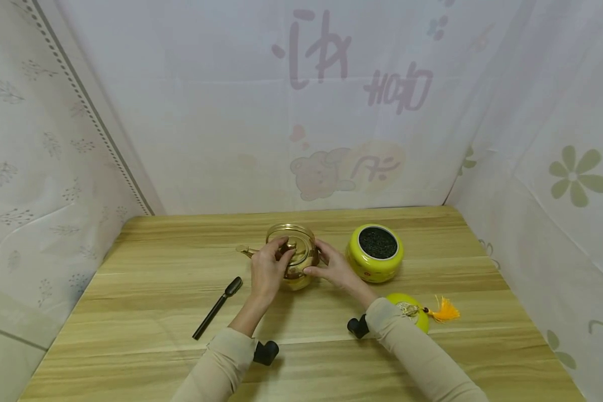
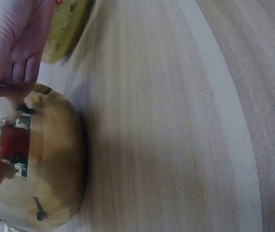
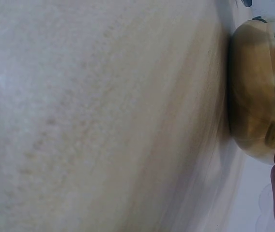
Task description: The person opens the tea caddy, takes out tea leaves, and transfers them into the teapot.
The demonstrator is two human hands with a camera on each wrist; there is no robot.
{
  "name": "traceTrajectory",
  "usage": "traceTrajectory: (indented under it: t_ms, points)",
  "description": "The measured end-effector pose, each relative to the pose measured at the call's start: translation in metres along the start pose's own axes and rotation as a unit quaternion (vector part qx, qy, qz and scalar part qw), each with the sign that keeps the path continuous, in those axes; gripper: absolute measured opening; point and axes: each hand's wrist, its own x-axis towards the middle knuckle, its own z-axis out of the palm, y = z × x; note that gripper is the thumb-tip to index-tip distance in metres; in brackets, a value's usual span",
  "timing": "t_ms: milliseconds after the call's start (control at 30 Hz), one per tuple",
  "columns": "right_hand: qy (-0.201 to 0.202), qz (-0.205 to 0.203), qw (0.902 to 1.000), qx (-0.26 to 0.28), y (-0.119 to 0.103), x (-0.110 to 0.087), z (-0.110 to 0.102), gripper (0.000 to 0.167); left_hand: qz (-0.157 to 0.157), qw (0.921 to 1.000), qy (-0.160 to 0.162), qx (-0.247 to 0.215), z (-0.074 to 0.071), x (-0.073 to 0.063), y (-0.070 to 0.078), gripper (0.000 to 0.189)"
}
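A shiny gold teapot (image 1: 296,282) stands upright on the wooden table, its spout (image 1: 246,250) toward the left. With thumb and fingers, my left hand (image 1: 268,272) pinches the knob on the teapot's lid (image 1: 300,255), which sits on or very near the opening. My right hand (image 1: 338,270) holds the pot's right side, thumb at the front and fingers behind. In the left wrist view the polished body (image 2: 55,154) mirrors the surroundings. The right wrist view shows the pot's rounded side (image 3: 253,87) with the right fingertips against it.
Right of the teapot is a yellow jar (image 1: 374,269) filled with dark tea leaves (image 1: 378,243). Its yellow lid (image 1: 421,319) with an orange tassel (image 1: 445,310) lies partly under the right sleeve. A dark tea scoop (image 1: 217,308) lies at left. Patterned curtains (image 1: 221,123) enclose the table.
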Motion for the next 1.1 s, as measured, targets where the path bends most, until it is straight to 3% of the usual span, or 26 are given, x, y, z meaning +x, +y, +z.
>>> traceTrajectory:
  t_ms: [633, 967, 1100]
  points:
    - [0.001, -0.002, 1.0000, -0.001, -0.003, 0.000, -0.002, 0.075, -0.003, 0.9997, 0.022, -0.012, 0.003, -0.001, 0.000, 0.024]
    - [0.010, -0.004, 0.9999, 0.005, 0.029, 0.010, 0.001, 0.076, -0.009, 0.9997, 0.012, -0.019, 0.000, 0.000, 0.000, 0.025]
    - [0.013, -0.002, 0.9998, -0.012, 0.032, 0.010, 0.002, 0.076, -0.014, 0.9997, 0.000, -0.022, -0.001, -0.001, 0.000, 0.026]
